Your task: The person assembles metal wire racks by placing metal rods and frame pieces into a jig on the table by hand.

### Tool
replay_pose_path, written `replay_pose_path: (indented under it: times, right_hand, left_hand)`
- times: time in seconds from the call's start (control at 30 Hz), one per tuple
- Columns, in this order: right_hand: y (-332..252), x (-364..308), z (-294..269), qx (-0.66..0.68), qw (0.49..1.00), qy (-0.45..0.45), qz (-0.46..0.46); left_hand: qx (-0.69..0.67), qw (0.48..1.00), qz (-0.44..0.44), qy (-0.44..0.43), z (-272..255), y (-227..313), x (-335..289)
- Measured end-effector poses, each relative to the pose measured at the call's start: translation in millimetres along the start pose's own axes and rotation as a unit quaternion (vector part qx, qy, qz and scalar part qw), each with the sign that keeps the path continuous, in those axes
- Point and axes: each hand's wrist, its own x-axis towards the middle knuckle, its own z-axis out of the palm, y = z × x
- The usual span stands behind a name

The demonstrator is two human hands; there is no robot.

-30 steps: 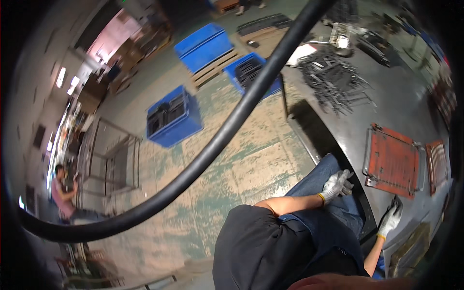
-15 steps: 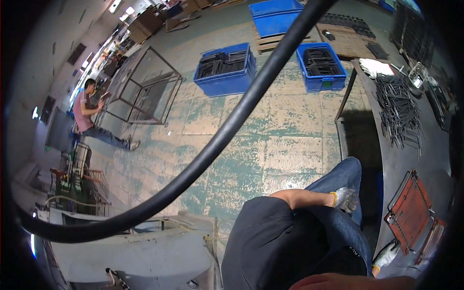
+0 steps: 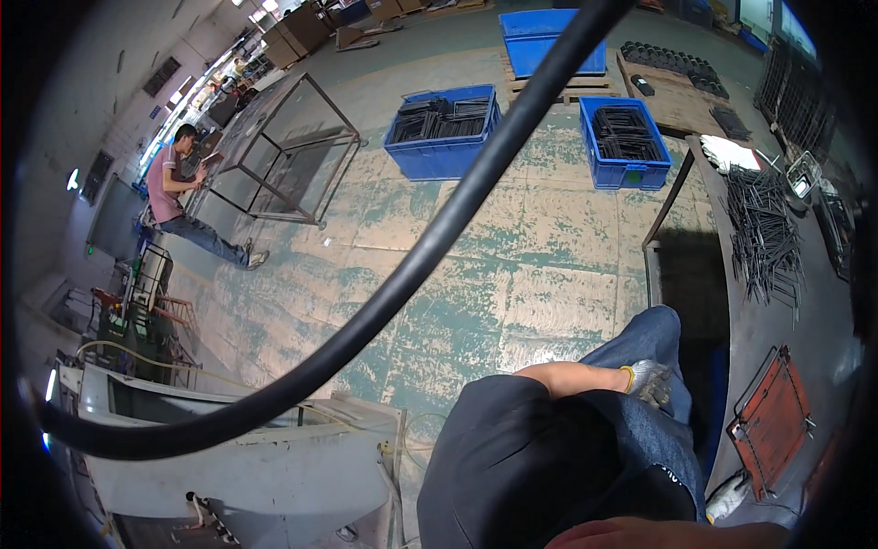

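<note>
My left hand (image 3: 649,382), in a grey-white knit glove with a yellow cuff, rests on the thigh of my blue jeans (image 3: 631,340). Its fingers drape loosely over the leg, and nothing shows in them. At the lower right my right hand (image 3: 727,499), also gloved, is by the table's near side. It lies against the lower corner of a reddish-brown rectangular plate (image 3: 776,425) with black rods along its edges. Whether its fingers grip the plate cannot be made out. The plate lies slanted on the grey metal table (image 3: 722,325).
Thin black rods (image 3: 764,229) are heaped farther up the table, beside white cloth or gloves (image 3: 729,154). Blue crates (image 3: 444,163) of dark parts stand on the floor. A thick black tube (image 3: 412,284) crosses the view. At left are a machine (image 3: 247,476), a metal frame (image 3: 311,146) and a person (image 3: 174,183).
My view has shifted slightly, so the crates and table things sit lower in the picture. My left hand stays on the thigh, and my right hand remains by the plate's lower corner.
</note>
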Motion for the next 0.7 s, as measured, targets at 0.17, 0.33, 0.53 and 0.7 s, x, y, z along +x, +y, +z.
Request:
replay_pose_path:
  times: [0.17,0.33,0.53,0.7]
  right_hand:
    - [-2,2,0,0.032,0.999,-0.008,-0.007]
    - [-6,1,0,-0.024,1.0,0.0,-0.009]
    - [-16,2,-7,-0.009,1.0,-0.019,0.017]
    - [-30,1,-15,-0.016,0.999,-0.019,0.029]
  left_hand:
    - [0.11,0.99,0.071,-0.06,-39,-10,21]
    - [0.024,0.999,0.024,0.026,-15,-5,3]
    - [0.038,0.999,0.018,-0.027,-15,-11,13]
    - [0.008,1.0,-0.015,0.01,-12,-14,23]
